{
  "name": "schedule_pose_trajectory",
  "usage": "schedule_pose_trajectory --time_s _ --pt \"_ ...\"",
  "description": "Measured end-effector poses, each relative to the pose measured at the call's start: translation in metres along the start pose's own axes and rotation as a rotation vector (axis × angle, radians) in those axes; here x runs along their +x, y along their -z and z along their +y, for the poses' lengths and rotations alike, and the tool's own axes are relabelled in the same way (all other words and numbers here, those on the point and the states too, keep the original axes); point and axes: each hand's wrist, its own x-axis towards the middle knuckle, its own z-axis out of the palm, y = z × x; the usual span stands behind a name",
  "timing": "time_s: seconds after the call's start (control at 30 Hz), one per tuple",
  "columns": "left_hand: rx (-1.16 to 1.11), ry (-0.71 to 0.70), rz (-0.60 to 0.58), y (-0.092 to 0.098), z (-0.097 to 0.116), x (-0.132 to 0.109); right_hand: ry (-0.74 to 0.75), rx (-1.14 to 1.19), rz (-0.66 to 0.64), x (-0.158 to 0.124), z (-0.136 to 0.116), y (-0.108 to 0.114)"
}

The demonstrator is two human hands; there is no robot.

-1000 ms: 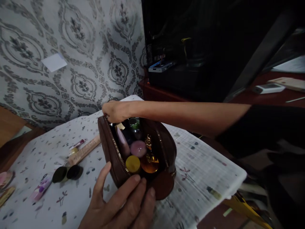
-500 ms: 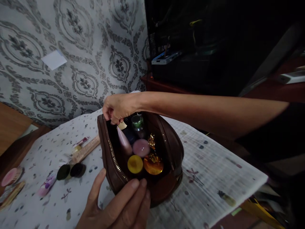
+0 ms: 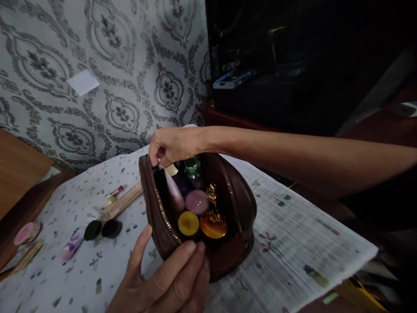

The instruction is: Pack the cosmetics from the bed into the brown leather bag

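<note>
An unzipped brown bag point(image 3: 239, 191) sits on the patterned cloth, holding a pink tube point(image 3: 174, 191), a pink round lid point(image 3: 197, 201), a yellow lid point(image 3: 188, 223), an amber-gold lid point(image 3: 213, 224) and a green-capped jar point(image 3: 192, 166). My right hand point(image 3: 172, 147) reaches across to the bag's far left corner, fingers pinched on a small dark thing I cannot make out. At the near side, my left hand point(image 3: 169, 278) rests its fingertips by the bag's rim, thumb spread apart, holding nothing.
Left of the bag lie a long beige box point(image 3: 124, 201), two dark-lidded jars point(image 3: 93, 230), a purple-white tube point(image 3: 71, 246) and a pink round container point(image 3: 26, 234). Behind stand a patterned wall point(image 3: 114, 87) and a large dark screen point(image 3: 286, 78).
The whole view has shifted, so the scene sits slightly further right. My right hand stays at the bag's corner, where a small dark thing now shows at its fingertips.
</note>
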Motion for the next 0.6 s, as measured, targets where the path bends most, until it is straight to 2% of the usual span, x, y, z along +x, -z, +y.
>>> schedule_pose_trajectory --time_s 0.17,0.6 --pt "-0.016 0.04 0.045 -0.002 0.003 0.002 -0.044 0.14 -0.089 -0.005 0.005 0.001" --pt "-0.015 0.058 0.095 0.001 0.003 0.011 -0.006 0.193 -0.047 -0.005 0.005 -0.003"
